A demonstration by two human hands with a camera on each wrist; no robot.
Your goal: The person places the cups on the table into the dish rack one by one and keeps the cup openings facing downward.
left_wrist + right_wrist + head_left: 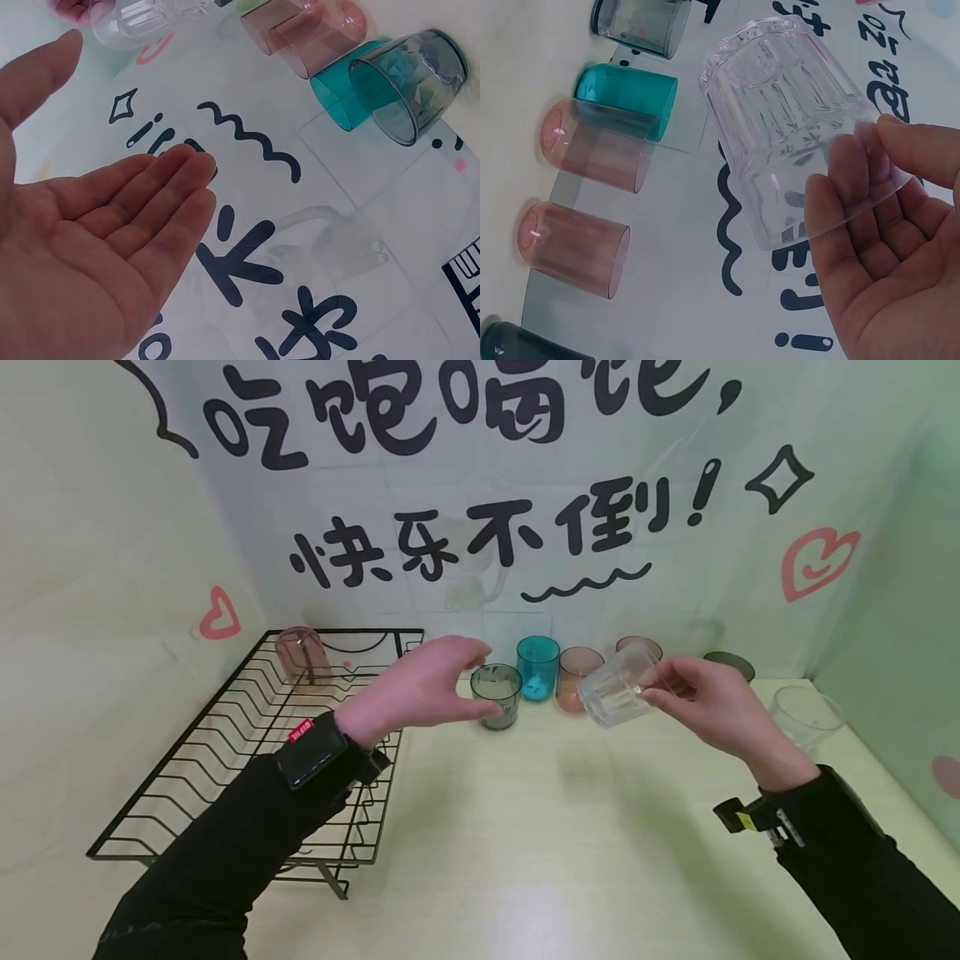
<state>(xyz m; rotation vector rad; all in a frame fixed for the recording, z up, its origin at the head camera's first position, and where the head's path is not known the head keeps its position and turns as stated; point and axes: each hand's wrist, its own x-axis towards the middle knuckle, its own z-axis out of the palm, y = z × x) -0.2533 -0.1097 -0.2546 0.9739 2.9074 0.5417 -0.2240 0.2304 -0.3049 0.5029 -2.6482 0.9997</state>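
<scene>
My right hand (pixel 712 710) pinches a clear ribbed plastic cup (pixel 615 692) near its rim, thumb on one side and fingers on the other. The cup is tilted above the table; in the right wrist view its thick base points up and away from the palm. My left hand (pixel 420 685) hovers near a smoky grey cup (pixel 497 697) with fingers extended and thumb spread. Its palm is bare in the left wrist view. Beside the grey cup stand a teal cup (pixel 537 670) and a pink cup (pixel 576 683). A second pink cup (pixel 577 247) stands apart.
A black wire dish rack (pixel 187 777) stands at the left, under my left forearm, with a pink cup (pixel 302 653) upside down on it. At the right are a dark green cup (pixel 730 664) and another clear cup (pixel 808 714). A printed sheet covers the back wall.
</scene>
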